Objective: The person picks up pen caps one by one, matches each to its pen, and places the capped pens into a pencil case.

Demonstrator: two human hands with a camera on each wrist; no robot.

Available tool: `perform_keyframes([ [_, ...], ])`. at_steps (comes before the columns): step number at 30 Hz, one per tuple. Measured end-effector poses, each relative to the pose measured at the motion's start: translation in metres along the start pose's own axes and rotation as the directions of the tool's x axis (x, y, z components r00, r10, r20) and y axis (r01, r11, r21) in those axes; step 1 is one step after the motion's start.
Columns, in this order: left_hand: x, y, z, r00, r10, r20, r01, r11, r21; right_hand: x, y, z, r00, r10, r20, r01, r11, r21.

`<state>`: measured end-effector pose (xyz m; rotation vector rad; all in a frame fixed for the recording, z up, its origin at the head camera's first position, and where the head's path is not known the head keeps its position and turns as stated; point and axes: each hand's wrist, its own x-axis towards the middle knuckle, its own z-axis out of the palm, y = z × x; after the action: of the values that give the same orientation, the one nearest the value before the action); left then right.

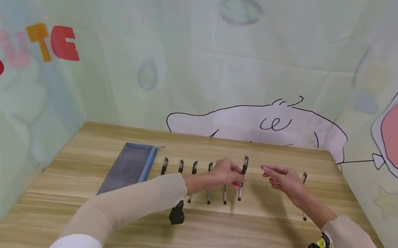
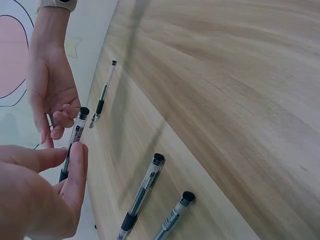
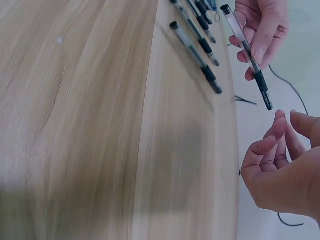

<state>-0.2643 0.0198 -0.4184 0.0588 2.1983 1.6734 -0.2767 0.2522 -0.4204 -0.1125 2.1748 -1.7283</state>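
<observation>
My left hand (image 1: 228, 173) pinches a clear gel pen with a black grip (image 3: 248, 55) between thumb and fingers, holding it above the table. To its right, in the head view, my right hand (image 1: 286, 182) hovers with fingers loosely bent and nothing between them; its fingertips are apart from the pen's end. Similar pens lie side by side on the table to the left, among them one pen (image 3: 196, 57) closest to my left hand. Another single pen (image 2: 104, 94) lies beyond, partly hidden by my right hand and wrist in the head view.
A dark mesh zip pouch with a blue edge (image 1: 128, 165) lies at the left of the wooden table (image 1: 211, 240). A printed cloth backdrop (image 1: 195, 53) hangs behind the table's back edge. Black wrist cameras hang under both forearms.
</observation>
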Motion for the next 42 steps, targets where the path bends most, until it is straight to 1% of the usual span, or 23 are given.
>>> perform_keyframes([
  [3, 0.007, 0.001, 0.010, 1.000, 0.017, -0.002, -0.017, 1.000, 0.025, -0.004, 0.004, -0.009, 1.000, -0.008, -0.013, 0.008, 1.000, 0.006],
  [6, 0.015, 0.001, 0.019, 0.999, 0.038, -0.026, -0.037, 0.998, 0.058, -0.005, 0.007, -0.015, 1.000, -0.023, -0.019, 0.024, 0.999, 0.025],
  [8, 0.020, 0.000, 0.023, 0.998, 0.052, -0.047, -0.046, 0.991, 0.123, -0.005, 0.008, -0.017, 0.999, -0.033, -0.005, 0.033, 0.999, 0.038],
  [11, 0.026, -0.005, 0.026, 0.996, 0.057, -0.067, -0.039, 0.969, 0.244, -0.006, 0.013, -0.018, 0.999, -0.034, 0.008, 0.034, 0.999, 0.038],
  [13, 0.029, -0.008, 0.029, 0.997, 0.058, -0.058, -0.038, 0.952, 0.303, -0.008, 0.016, -0.019, 1.000, -0.029, 0.001, 0.029, 0.999, 0.016],
  [14, 0.030, -0.010, 0.031, 0.997, 0.060, -0.049, -0.041, 0.947, 0.318, -0.009, 0.018, -0.020, 1.000, -0.023, -0.008, 0.023, 1.000, 0.002],
  [16, 0.032, -0.013, 0.035, 0.997, 0.068, -0.037, -0.052, 0.945, 0.323, -0.011, 0.021, -0.022, 1.000, -0.009, -0.026, 0.008, 1.000, -0.027],
  [18, 0.034, -0.016, 0.039, 0.996, 0.076, -0.040, -0.058, 0.937, 0.345, -0.012, 0.025, -0.025, 0.999, 0.001, -0.036, -0.003, 0.998, -0.055],
  [23, 0.034, -0.019, 0.046, 0.992, 0.109, -0.069, -0.071, 0.906, 0.418, -0.014, 0.032, -0.034, 0.999, -0.003, -0.049, -0.002, 0.995, -0.098],
  [26, 0.033, -0.020, 0.048, 0.988, 0.143, -0.063, -0.098, 0.882, 0.461, -0.016, 0.034, -0.040, 0.999, -0.006, -0.044, 0.002, 0.995, -0.100],
  [29, 0.033, -0.023, 0.049, 0.985, 0.162, -0.055, -0.112, 0.856, 0.505, -0.019, 0.036, -0.043, 0.999, -0.002, -0.038, -0.002, 0.994, -0.113],
  [31, 0.033, -0.025, 0.050, 0.984, 0.170, -0.049, -0.120, 0.846, 0.520, -0.021, 0.037, -0.044, 0.999, -0.001, -0.037, -0.003, 0.993, -0.121],
  [33, 0.032, -0.025, 0.050, 0.984, 0.172, -0.054, -0.120, 0.848, 0.516, -0.022, 0.038, -0.044, 0.999, -0.002, -0.037, -0.002, 0.992, -0.124],
  [40, 0.032, -0.023, 0.048, 0.987, 0.150, -0.065, -0.101, 0.872, 0.479, -0.022, 0.039, -0.047, 0.999, -0.002, -0.039, -0.002, 0.994, -0.113],
  [42, 0.032, -0.022, 0.047, 0.987, 0.148, -0.064, -0.097, 0.865, 0.493, -0.022, 0.039, -0.048, 0.999, 0.003, -0.043, -0.008, 0.994, -0.106],
])
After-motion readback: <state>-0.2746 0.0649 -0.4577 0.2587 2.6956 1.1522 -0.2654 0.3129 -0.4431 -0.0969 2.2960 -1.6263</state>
